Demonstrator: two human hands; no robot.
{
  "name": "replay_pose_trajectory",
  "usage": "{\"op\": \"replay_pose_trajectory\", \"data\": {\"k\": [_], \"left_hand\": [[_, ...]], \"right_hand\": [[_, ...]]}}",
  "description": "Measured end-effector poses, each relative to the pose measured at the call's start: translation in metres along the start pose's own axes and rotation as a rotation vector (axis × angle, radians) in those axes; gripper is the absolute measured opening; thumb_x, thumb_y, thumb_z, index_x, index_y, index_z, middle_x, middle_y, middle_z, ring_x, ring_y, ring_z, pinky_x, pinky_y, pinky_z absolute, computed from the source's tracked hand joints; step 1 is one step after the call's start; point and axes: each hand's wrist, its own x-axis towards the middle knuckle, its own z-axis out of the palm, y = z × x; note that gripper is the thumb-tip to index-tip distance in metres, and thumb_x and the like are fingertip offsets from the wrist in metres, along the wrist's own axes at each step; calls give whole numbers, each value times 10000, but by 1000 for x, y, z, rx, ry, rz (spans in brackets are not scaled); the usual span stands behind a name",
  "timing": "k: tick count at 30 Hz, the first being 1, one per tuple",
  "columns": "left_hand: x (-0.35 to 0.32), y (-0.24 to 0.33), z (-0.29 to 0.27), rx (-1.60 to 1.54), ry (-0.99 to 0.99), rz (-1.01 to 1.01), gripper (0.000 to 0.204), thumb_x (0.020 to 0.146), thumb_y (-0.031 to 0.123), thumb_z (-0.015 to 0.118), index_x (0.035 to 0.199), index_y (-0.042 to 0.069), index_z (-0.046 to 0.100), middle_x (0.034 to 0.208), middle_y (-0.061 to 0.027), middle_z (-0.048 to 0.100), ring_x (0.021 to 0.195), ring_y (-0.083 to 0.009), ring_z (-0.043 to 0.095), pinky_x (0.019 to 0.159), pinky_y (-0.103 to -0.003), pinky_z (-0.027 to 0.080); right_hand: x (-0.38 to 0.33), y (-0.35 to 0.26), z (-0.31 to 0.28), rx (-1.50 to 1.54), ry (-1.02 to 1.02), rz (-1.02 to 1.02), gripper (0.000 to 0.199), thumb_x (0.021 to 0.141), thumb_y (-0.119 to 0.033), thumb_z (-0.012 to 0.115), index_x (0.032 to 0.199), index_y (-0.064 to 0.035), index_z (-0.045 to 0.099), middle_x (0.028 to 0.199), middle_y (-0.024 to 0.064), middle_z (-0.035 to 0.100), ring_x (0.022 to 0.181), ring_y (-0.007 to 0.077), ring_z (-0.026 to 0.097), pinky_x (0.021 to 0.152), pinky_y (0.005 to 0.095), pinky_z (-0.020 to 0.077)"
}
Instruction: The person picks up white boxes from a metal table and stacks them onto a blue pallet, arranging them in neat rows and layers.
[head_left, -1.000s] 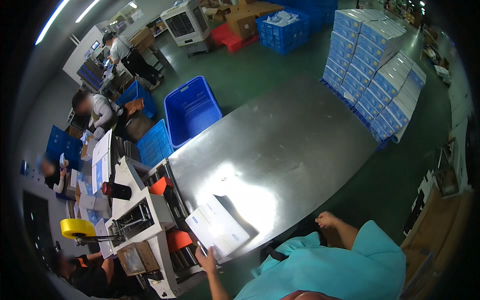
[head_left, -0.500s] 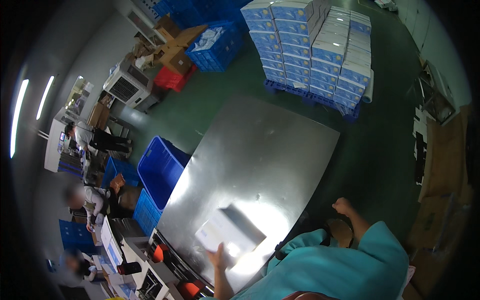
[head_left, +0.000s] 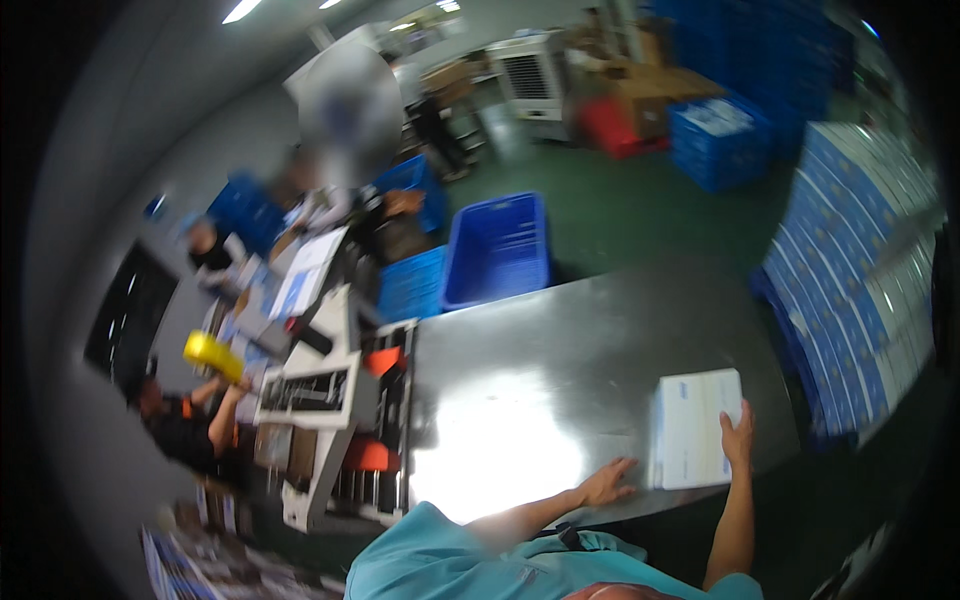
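Observation:
A white carton (head_left: pixel 697 430) with faint blue print lies on the shiny metal table (head_left: pixel 520 345), near its right end and front edge. My right hand (head_left: pixel 738 437) holds the carton by its right side, thumb over the top face and the other fingers partly hidden along the edge. Just left of the carton, my left hand (head_left: pixel 607 483) is open above the tabletop, fingers spread, with nothing in it.
A blue crate (head_left: pixel 497 255) stands beyond the table. To its left is a white machine with rollers (head_left: pixel 355 400). Stacked cartons (head_left: pixel 850 270) sit on a blue pallet at right. A person (head_left: pixel 190 420) at left holds a yellow object (head_left: pixel 212 352).
My view has swung left. The carton, earlier by my left hand near the roller end, is now at the table's right end. My right hand, earlier closed and away, now holds it.

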Motion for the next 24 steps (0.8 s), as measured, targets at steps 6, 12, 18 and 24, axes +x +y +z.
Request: {"op": "replay_pose_trajectory", "data": {"k": [6, 12, 18, 24], "left_hand": [[-190, -125, -24, 282, 155, -345, 377, 822, 283, 563, 1059, -10, 572, 1037, -208, 582, 1013, -368, 535, 888, -424, 430], [-399, -182, 17, 2, 533, -948, 385, 794, 328, 547, 985, 6, 637, 1024, -200, 621, 960, -361, 581, 823, -438, 465], [-498, -235, 183, -724, 500, -1286, 466, 752, 423, 577, 995, 32, 651, 1072, -184, 614, 988, -341, 576, 818, -433, 458], [-517, -276, 264, -899, 475, -717, 391, 818, 312, 585, 999, -31, 638, 974, -175, 644, 890, -233, 606, 737, -419, 464]], "right_hand": [[-15, -33, 56, -780, 150, 128, 756, 823, -522, 539, 1408, -134, 257, 1343, 245, 345, 1193, 372, 409, 910, 536, 371], [-25, -12, 75, -841, 282, 197, 735, 812, -672, 388, 1281, -106, 389, 1175, 266, 428, 1009, 412, 477, 797, 570, 400], [-73, -23, 127, -987, 617, -78, 748, 780, -696, 394, 1113, -42, 537, 949, 267, 516, 817, 432, 502, 700, 580, 406], [-111, -72, 149, -898, 527, 187, 810, 781, -718, 336, 1220, -46, 444, 1083, 300, 458, 957, 440, 467, 797, 583, 362]]}}
